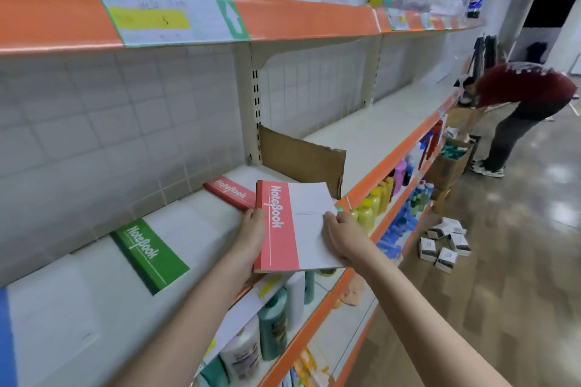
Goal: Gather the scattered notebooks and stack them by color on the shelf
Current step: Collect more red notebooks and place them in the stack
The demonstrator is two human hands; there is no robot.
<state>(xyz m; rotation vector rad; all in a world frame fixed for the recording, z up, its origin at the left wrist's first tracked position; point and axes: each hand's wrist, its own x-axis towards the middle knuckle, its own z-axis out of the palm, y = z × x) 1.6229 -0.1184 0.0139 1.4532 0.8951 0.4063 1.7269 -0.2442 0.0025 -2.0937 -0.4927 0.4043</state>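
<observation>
Both hands are gripping a red-and-white notebook [294, 226] with "NoteBook" printed in white down its red band, holding it over the front edge of the cream metal shelf [201, 217]. The left hand [253, 236] is clasping the red spine side, fingers tucked beneath and thumb lying along the edge, while the right hand [341, 234] is pinching the white right edge with its thumb on the cover. Just behind the held book, a second red notebook [229, 192] is lying flat on the shelf, partly covered by the held one. Further left, a green notebook [149, 253] with the same white lettering is lying flat, well apart from the red ones, and a blue-edged notebook [6, 339] is showing at the frame's left border. A torn brown cardboard divider [298, 157] is standing upright just beyond the red books. Plastic bottles [273, 327] are filling the shelf below. Down the aisle, a person in a dark red shirt [518, 85] is bending over, with small white boxes [445, 245] lying on the floor nearby.
</observation>
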